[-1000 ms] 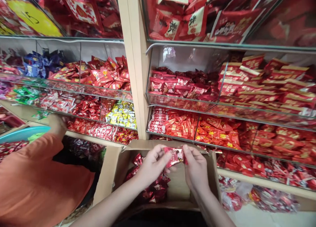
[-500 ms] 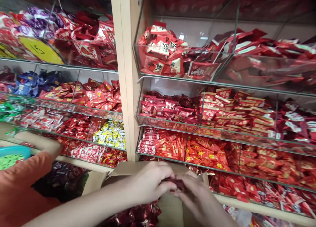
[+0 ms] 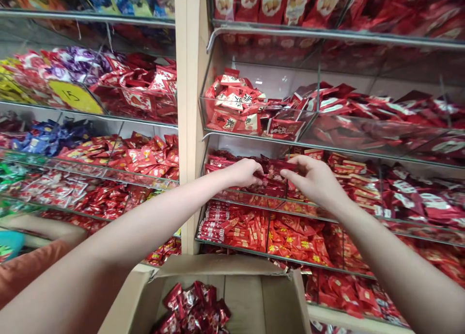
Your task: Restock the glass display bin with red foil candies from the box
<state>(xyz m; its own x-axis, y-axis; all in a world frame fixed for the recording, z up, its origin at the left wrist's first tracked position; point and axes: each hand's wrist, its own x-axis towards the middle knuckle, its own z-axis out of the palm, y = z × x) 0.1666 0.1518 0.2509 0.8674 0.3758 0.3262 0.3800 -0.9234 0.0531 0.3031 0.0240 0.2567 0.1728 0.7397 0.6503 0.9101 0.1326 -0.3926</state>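
Both of my hands are at the middle right shelf, over a bin of dark red candy packets point(image 3: 227, 160). With thumb and fingers my right hand point(image 3: 314, 179) pinches a dark red candy packet point(image 3: 276, 168) by its right end. Close to that packet's left side, my left hand point(image 3: 245, 173) has its fingers curled down among the packets; what they grip is hidden. Below my arms stands an open cardboard box point(image 3: 250, 300) with a pile of dark red shiny candy packets point(image 3: 196, 307) inside.
Clear-fronted shelves of wrapped candy rise on both sides of a wooden post point(image 3: 189, 130). A yellow price card point(image 3: 75, 96) marked 15 hangs at left. Another person's orange sleeve point(image 3: 32, 271) and a turquoise container point(image 3: 10, 244) are at lower left.
My hands have risen from above the box to the shelf bin and moved slightly apart, a dark red packet between them. The view has tilted up, and the box's inside shows more.
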